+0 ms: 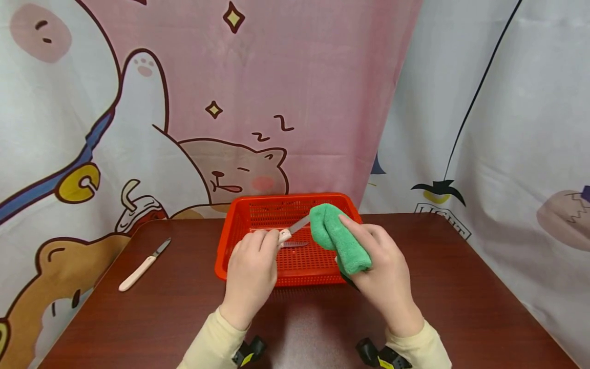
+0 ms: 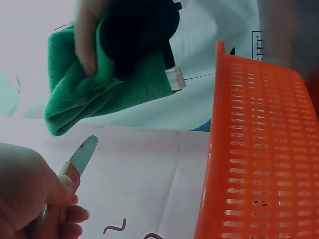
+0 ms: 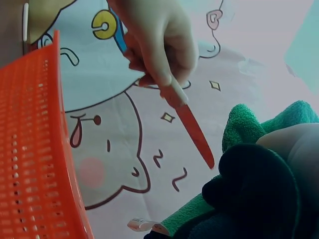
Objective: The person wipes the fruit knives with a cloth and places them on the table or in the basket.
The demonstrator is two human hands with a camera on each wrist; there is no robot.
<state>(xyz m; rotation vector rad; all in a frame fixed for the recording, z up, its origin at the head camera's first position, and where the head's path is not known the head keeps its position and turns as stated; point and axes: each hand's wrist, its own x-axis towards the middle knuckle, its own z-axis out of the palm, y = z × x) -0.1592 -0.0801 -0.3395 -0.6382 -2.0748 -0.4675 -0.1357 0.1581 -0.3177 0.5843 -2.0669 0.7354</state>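
My left hand [image 1: 251, 269] grips the pale handle of a small knife [image 1: 299, 224]. The blade slants up and to the right, over the red basket. In the right wrist view this knife's blade [image 3: 195, 134] shows whole and bare, its tip close to the green cloth. My right hand [image 1: 384, 274] holds the folded green cloth [image 1: 343, 246], thumb and fingers bent around it; in the head view the cloth overlaps the blade's tip. A white tag hangs from the cloth [image 2: 82, 99] in the left wrist view.
The red plastic basket [image 1: 295, 280] stands at the back of the brown table [image 1: 461, 292], below and beyond both hands. Another knife [image 1: 296, 244] lies inside it. A pale-handled knife [image 1: 145, 265] rests on the table's left side. A printed curtain [image 1: 313, 102] hangs behind.
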